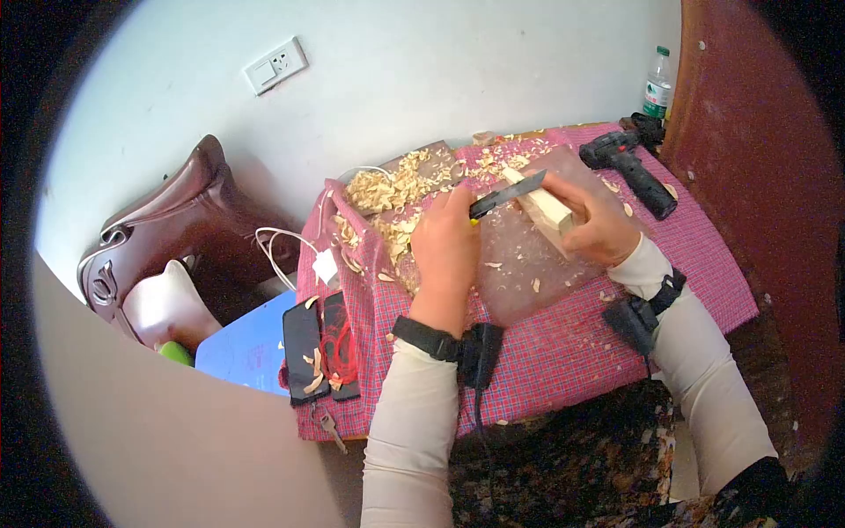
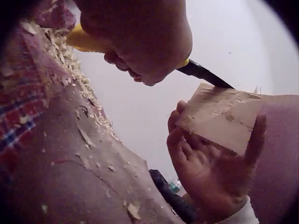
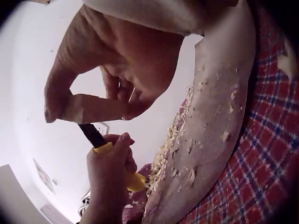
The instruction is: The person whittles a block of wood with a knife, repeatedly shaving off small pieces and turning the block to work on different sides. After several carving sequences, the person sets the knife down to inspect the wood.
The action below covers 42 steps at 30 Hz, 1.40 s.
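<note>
In the head view my left hand grips a utility knife, its yellow handle visible in the right wrist view. The blade points toward my right hand, which pinches a pale block of wood between thumb and fingers. From the left wrist camera, the blade lies along the upper edge of the wood, whose face shows rough cut marks. Both hands are above a brownish board scattered with wood shavings, heaped thickest at its far left.
A checked cloth covers the table. To the right lie a black cordless drill and, farther back, a plastic bottle. Two dark phone-like slabs, a red cord and a key sit at the left edge.
</note>
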Each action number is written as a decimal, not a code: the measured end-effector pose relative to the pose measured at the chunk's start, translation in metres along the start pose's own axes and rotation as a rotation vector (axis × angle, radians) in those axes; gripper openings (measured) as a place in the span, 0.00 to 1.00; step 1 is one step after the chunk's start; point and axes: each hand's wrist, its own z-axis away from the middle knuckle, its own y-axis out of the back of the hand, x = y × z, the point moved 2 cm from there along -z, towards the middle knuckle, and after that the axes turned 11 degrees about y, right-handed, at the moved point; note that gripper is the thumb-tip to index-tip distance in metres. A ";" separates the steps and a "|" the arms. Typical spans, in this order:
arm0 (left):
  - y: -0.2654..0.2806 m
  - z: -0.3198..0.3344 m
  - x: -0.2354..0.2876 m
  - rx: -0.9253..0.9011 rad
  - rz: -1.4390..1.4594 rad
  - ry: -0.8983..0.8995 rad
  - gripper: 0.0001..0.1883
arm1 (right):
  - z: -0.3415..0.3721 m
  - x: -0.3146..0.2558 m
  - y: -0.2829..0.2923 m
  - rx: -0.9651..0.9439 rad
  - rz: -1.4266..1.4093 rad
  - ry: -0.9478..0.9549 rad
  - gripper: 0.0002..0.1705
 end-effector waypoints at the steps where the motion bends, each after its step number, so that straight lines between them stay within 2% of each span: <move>1: 0.003 0.001 0.000 0.006 0.005 -0.008 0.07 | 0.001 0.000 0.001 0.010 -0.001 -0.010 0.47; 5: 0.002 -0.002 -0.004 0.001 -0.023 -0.008 0.09 | 0.002 -0.005 0.000 -0.044 0.004 -0.007 0.48; 9: 0.001 -0.001 -0.006 0.076 -0.037 -0.083 0.05 | 0.001 -0.008 -0.003 -0.056 -0.017 -0.028 0.49; 11: 0.001 -0.002 -0.005 0.091 -0.011 -0.094 0.04 | 0.004 -0.008 -0.001 0.012 -0.009 -0.024 0.49; 14: 0.002 -0.002 -0.004 0.054 -0.059 -0.077 0.04 | 0.003 -0.018 -0.006 -0.019 0.042 -0.035 0.49; 19: 0.001 -0.003 -0.007 0.103 -0.019 -0.125 0.05 | 0.003 -0.015 -0.003 -0.022 0.056 -0.008 0.49; 26: 0.002 -0.005 -0.006 0.069 -0.070 -0.090 0.04 | 0.002 -0.014 0.000 -0.058 0.125 0.046 0.50; 28: 0.002 -0.005 -0.006 -0.001 -0.029 -0.003 0.07 | 0.005 -0.017 -0.004 -0.040 0.121 0.037 0.49; 32: 0.000 -0.005 -0.009 0.008 -0.011 -0.016 0.07 | 0.003 -0.018 -0.002 -0.056 0.070 -0.016 0.48; 39: 0.003 -0.005 -0.008 0.005 -0.070 -0.028 0.08 | 0.005 -0.020 -0.007 -0.013 0.035 0.008 0.48; 42: 0.004 -0.006 -0.007 0.002 -0.066 -0.032 0.08 | 0.002 -0.018 -0.006 -0.084 0.029 -0.006 0.48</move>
